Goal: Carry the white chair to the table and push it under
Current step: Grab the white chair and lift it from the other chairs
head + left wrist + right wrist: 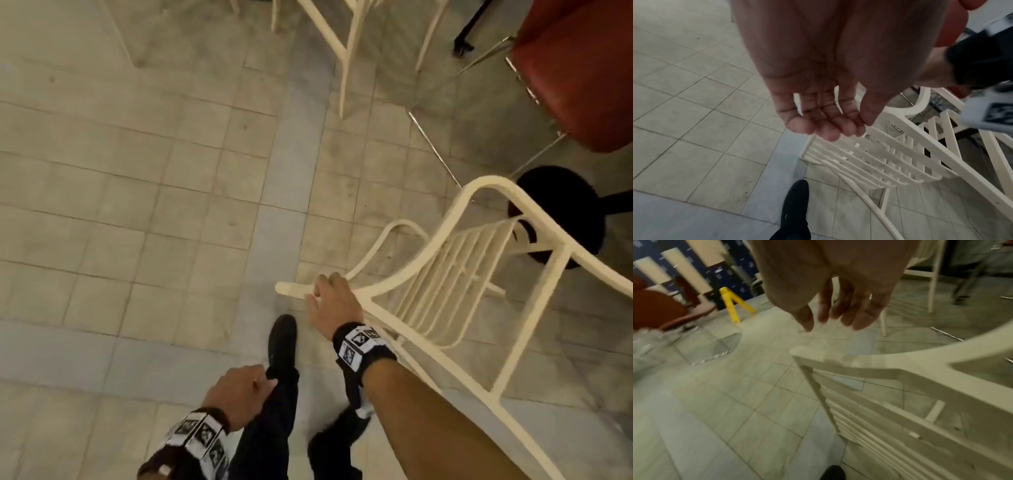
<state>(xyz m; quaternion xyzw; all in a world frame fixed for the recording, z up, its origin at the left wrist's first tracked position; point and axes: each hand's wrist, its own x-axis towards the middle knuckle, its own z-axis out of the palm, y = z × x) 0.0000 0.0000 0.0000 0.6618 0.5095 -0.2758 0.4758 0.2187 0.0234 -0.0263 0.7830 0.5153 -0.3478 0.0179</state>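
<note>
The white chair (445, 274) is on the right of the scene, tipped over at a slant, its slatted seat facing up and its legs running toward the near right corner. The right hand (334, 301) is at the top rail of the chair's back. From the head view its fingers seem to lie over the rail, but the right wrist view shows the fingers (859, 316) hanging loose and fairly straight above the rail, apart from it, so the grip looks open with nothing firmly held; the blur makes it hard to say whether it touches the rail.

The left hand (239, 390) hangs near the person's dark trouser leg (274, 428), at the near middle. In the left wrist view its fingers (818, 123) are relaxed and slightly bent, and it holds nothing.

A black shoe (282, 342) steps forward on the tiled floor (137, 205), just left of the chair. At the far right stands a red chair (575, 68) on thin metal legs, and another white chair (346, 41) stands at the far middle. The right wrist view shows a yellow floor sign (733, 305) further off.
</note>
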